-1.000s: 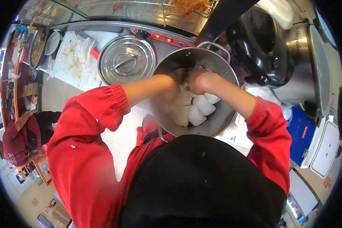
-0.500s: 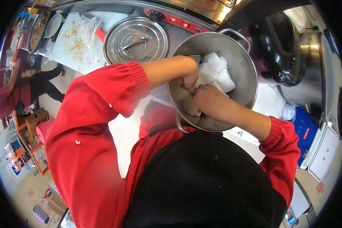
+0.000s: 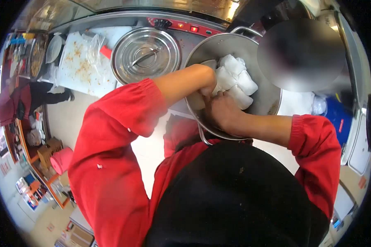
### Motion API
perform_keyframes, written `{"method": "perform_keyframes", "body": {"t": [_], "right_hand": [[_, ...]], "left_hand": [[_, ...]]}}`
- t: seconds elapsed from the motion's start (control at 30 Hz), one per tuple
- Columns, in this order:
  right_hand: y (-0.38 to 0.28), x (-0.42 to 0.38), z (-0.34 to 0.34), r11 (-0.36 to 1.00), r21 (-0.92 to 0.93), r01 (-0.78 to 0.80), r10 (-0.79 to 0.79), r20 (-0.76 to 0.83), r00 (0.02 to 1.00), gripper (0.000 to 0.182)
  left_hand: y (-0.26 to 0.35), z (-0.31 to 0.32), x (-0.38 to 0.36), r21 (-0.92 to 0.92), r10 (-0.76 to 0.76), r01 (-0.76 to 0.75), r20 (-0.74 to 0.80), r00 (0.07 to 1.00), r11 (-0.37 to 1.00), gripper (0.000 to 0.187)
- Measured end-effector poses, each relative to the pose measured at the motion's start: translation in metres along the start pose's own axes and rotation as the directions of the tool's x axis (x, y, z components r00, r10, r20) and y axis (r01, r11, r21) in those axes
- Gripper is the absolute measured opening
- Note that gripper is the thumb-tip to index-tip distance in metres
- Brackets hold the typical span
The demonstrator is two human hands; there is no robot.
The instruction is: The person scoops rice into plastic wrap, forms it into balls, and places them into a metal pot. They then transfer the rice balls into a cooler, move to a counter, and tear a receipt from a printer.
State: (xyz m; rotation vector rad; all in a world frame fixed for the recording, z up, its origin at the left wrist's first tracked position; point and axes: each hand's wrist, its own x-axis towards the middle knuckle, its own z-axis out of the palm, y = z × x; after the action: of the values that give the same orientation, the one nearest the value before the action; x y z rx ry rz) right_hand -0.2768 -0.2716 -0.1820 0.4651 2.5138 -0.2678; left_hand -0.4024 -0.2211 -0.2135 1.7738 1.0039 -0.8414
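Both hands are down inside a large steel pot (image 3: 264,68) in front of me. Several white, pillow-like bundles (image 3: 235,79) lie together on its bottom, beyond and to the right of my fingers. My left hand (image 3: 207,87) reaches in over the left rim, bent at the wrist, with its fingers curled and partly hidden. Close against it, my right hand (image 3: 224,110) is closed near the pot's near wall, knuckles toward the bundles. What the two hands pinch between them is covered by the hands themselves.
A round steel lid (image 3: 146,51) sits left of the pot, beside a red handle (image 3: 106,52). Further left is a crumb-strewn white board (image 3: 72,76) with a clear plastic bag (image 3: 95,51). Behind runs a red control panel (image 3: 187,27). Another person (image 3: 18,103) stands far left.
The view has shifted slightly. My right hand has drawn lower and nearer the pot's near wall, showing more of the bundles and covering the pale piece below it. My left hand stays close beside it.
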Motion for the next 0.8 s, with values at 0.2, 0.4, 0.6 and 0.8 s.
{"method": "perform_keyframes", "body": {"t": [0.2,0.4,0.6,0.8], "right_hand": [[0.020,-0.015,0.002,0.937,0.260,0.233,-0.169,-0.246,0.954,0.040],[0.020,-0.017,-0.007,0.832,0.431,0.348,-0.284,-0.208,0.936,0.030],[0.032,-0.005,-0.012,0.858,0.492,0.145,-0.255,0.165,0.953,0.039],[0.026,-0.015,0.005,0.927,0.300,0.225,-0.236,0.002,0.972,0.040]], "left_hand": [[-0.002,0.003,0.004,-0.042,0.021,-0.023,-0.048,0.999,0.999,0.049],[0.000,0.003,0.003,-0.075,0.029,-0.034,-0.057,0.998,0.997,0.051],[0.001,0.001,0.000,-0.064,0.027,-0.029,-0.038,0.999,0.998,0.053],[0.001,0.000,0.000,-0.067,0.026,-0.028,-0.028,0.999,0.997,0.056]]}}
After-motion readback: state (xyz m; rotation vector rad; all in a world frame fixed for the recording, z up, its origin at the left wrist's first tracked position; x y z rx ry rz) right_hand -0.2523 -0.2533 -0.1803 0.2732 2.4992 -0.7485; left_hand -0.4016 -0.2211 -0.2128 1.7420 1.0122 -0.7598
